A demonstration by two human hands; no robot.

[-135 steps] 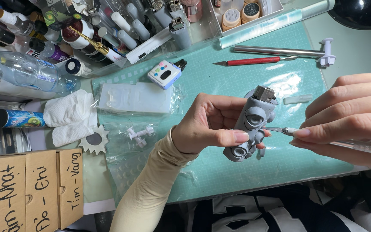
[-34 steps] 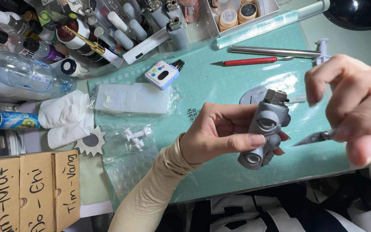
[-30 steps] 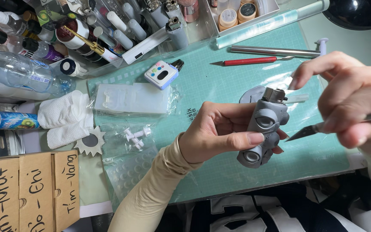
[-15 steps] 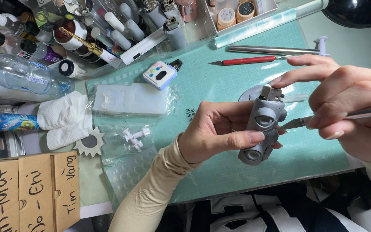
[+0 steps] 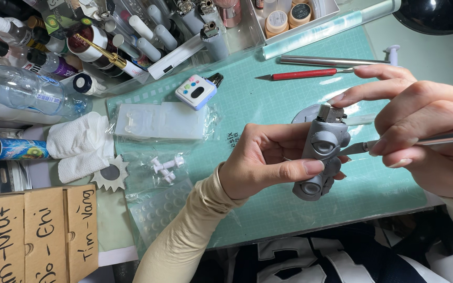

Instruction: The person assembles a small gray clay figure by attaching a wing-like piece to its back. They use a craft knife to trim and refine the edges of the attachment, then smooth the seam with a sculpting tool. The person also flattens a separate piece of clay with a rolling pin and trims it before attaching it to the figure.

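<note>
Right now the left hand (image 5: 260,162) pinches the grey model part (image 5: 322,152) above the green cutting mat (image 5: 268,110), thumb pressed across its front. Right hand (image 5: 425,131) fingers pinch a knife (image 5: 389,144), blade tip at the part's side, forefinger steadying the top; short, shallow strokes away from the thumb look safest.

A close-fitting cream long sleeve (image 5: 184,236) of ribbed knit covers the left arm to the wrist. A dark jersey with large white printed shapes (image 5: 310,262) covers the torso.
</note>
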